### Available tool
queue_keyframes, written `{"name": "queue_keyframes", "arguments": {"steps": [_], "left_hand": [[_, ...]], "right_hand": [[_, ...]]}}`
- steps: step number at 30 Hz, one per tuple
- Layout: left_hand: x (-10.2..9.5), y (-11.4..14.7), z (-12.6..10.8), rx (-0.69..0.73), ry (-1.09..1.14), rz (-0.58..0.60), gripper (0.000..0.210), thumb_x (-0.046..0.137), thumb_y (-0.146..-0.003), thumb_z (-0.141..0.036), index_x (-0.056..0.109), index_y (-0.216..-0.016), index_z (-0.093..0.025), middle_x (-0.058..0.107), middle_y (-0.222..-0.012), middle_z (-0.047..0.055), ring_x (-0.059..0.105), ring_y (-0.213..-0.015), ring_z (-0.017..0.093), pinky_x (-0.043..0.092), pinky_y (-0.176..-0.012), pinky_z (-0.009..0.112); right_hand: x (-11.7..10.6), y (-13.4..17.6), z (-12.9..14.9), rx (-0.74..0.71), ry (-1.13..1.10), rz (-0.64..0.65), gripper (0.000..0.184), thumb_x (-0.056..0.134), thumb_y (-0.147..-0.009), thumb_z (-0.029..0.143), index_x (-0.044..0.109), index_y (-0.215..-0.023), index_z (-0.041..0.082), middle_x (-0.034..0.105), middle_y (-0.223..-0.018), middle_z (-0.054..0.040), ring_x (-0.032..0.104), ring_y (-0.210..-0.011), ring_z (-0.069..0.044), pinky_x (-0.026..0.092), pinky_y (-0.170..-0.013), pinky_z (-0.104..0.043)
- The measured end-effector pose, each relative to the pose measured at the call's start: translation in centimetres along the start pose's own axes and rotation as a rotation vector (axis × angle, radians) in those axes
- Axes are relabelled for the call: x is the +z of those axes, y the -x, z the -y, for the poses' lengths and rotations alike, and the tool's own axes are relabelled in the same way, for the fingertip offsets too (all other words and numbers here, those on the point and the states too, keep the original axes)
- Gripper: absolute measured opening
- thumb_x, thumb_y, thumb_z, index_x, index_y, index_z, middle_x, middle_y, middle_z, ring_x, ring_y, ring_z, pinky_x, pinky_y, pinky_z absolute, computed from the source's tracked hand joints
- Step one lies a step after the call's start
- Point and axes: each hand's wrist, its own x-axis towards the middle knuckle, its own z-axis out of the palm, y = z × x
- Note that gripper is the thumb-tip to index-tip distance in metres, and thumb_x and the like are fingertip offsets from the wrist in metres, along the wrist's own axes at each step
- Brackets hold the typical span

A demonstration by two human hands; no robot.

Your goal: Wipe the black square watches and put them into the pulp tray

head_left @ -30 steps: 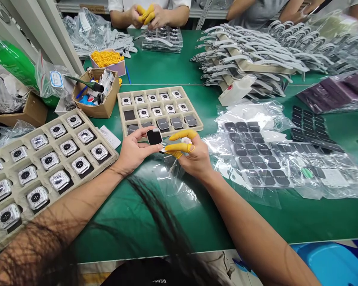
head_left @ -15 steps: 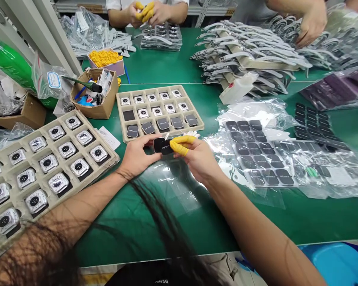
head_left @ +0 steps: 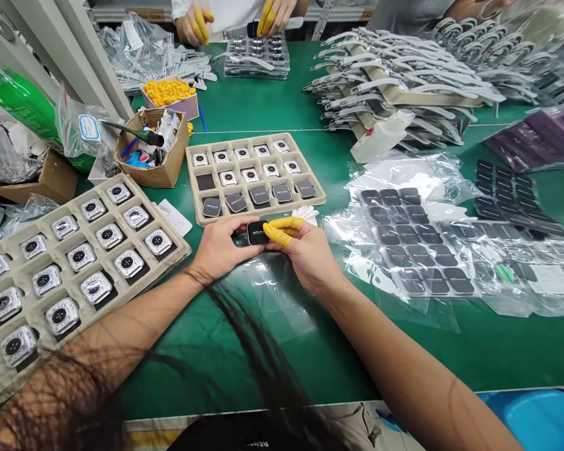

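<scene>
My left hand point(head_left: 219, 247) grips a smartwatch body point(head_left: 250, 237) by its edges, screen side up. A black square screen sticker point(head_left: 258, 230) with pale lettering lies over the screen. My right hand point(head_left: 310, 250), with yellow finger cots on its fingertips, pinches the sticker's right edge against the watch. Just beyond my hands is a beige tray point(head_left: 192, 188); its near row holds black-faced watches, and white-cased ones lie back up behind. One of its pockets shows only a black bottom. Under my hands lies clear film point(head_left: 282, 300).
A second beige tray point(head_left: 181, 245) of back-up watches is at left. Sticker sheets point(head_left: 418, 235) on crumpled film lie at right. A cardboard box point(head_left: 167, 166), yellow finger cots point(head_left: 169, 93) and stacked pale straps point(head_left: 399, 75) stand farther back. A co-worker's hands point(head_left: 277, 12) handle a watch opposite.
The black sticker, which overlapped only part of the watch and stuck out to the right, now lies over its screen. The opposite co-worker's hands have moved apart, showing a watch with a strap.
</scene>
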Motion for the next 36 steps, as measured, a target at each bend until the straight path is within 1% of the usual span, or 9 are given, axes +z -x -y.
{"name": "queue_keyframes", "arguments": {"steps": [3,10,15,18,22,27,31,34,36], "left_hand": [[-0.1,0.1,-0.6,-0.033,-0.017,-0.001,0.044,0.104,-0.081,-0.019,0.101,-0.125,-0.026,0.102,-0.127,0.006,0.094,-0.115,0.033,0.078,-0.118,0.049],[0.1,0.3,-0.7,-0.019,-0.071,-0.003,0.046,0.103,-0.083,-0.017,0.101,-0.127,-0.028,0.102,-0.128,0.006,0.093,-0.117,0.034,0.077,-0.118,0.050],[0.2,0.3,-0.6,-0.012,-0.095,-0.005,0.048,0.102,-0.082,-0.015,0.100,-0.128,-0.026,0.101,-0.129,0.007,0.093,-0.115,0.033,0.076,-0.118,0.050],[0.2,0.3,-0.5,-0.013,-0.093,-0.006,0.049,0.102,-0.082,-0.014,0.100,-0.129,-0.025,0.101,-0.128,0.008,0.093,-0.115,0.033,0.076,-0.117,0.049],[0.2,0.3,-0.6,-0.023,-0.093,-0.010,0.047,0.103,-0.081,-0.015,0.100,-0.127,-0.028,0.101,-0.127,0.006,0.094,-0.117,0.035,0.076,-0.119,0.051],[0.2,0.5,-0.5,-0.001,-0.080,-0.014,0.047,0.103,-0.081,-0.014,0.100,-0.127,-0.027,0.101,-0.129,0.007,0.094,-0.116,0.035,0.076,-0.122,0.053],[0.3,0.2,0.3,0.025,-0.076,-0.007,0.050,0.103,-0.081,-0.013,0.100,-0.129,-0.028,0.101,-0.134,0.007,0.095,-0.121,0.036,0.077,-0.122,0.054],[0.6,-0.1,0.6,0.050,-0.101,-0.016,0.053,0.106,-0.079,-0.010,0.100,-0.129,-0.028,0.101,-0.137,0.010,0.096,-0.129,0.041,0.077,-0.125,0.059],[0.9,0.3,0.2,0.057,-0.149,-0.001,0.054,0.110,-0.080,-0.009,0.100,-0.129,-0.030,0.100,-0.141,0.012,0.096,-0.137,0.042,0.076,-0.128,0.059]], "right_hand": [[0.1,0.1,-0.1,-0.001,0.011,0.004,0.073,0.132,-0.051,0.065,0.083,-0.089,0.027,0.086,-0.093,-0.0008,0.080,-0.089,-0.022,0.075,-0.087,-0.040],[0.2,0.2,-0.3,0.020,0.009,-0.009,0.073,0.132,-0.051,0.059,0.083,-0.092,0.025,0.086,-0.097,-0.0036,0.084,-0.100,-0.026,0.077,-0.095,-0.044],[0.3,0.3,-0.5,-0.012,0.051,-0.012,0.073,0.129,-0.058,0.066,0.080,-0.096,0.027,0.083,-0.095,-0.0022,0.083,-0.102,-0.027,0.078,-0.098,-0.048],[0.3,0.3,-0.7,-0.022,0.057,-0.023,0.073,0.129,-0.059,0.066,0.081,-0.095,0.026,0.082,-0.092,-0.0016,0.082,-0.097,-0.026,0.077,-0.097,-0.047],[0.4,0.3,-0.9,-0.029,0.048,-0.033,0.069,0.129,-0.059,0.064,0.081,-0.093,0.026,0.082,-0.089,-0.0014,0.082,-0.092,-0.025,0.077,-0.095,-0.048],[0.6,0.3,-1.0,-0.027,0.051,-0.039,0.069,0.128,-0.059,0.064,0.082,-0.093,0.026,0.084,-0.093,-0.0032,0.082,-0.096,-0.027,0.075,-0.095,-0.047],[0.5,0.1,-1.2,-0.059,0.088,-0.058,0.070,0.126,-0.060,0.069,0.080,-0.092,0.027,0.084,-0.092,-0.0045,0.082,-0.096,-0.028,0.075,-0.094,-0.049],[0.1,0.4,-1.0,-0.085,0.098,-0.085,0.068,0.125,-0.057,0.069,0.083,-0.089,0.027,0.086,-0.093,-0.0063,0.083,-0.091,-0.029,0.077,-0.089,-0.050],[0.5,0.6,-0.6,-0.155,0.111,-0.025,0.061,0.125,-0.060,0.066,0.086,-0.088,0.029,0.085,-0.091,-0.0061,0.082,-0.084,-0.029,0.078,-0.081,-0.050]]}}
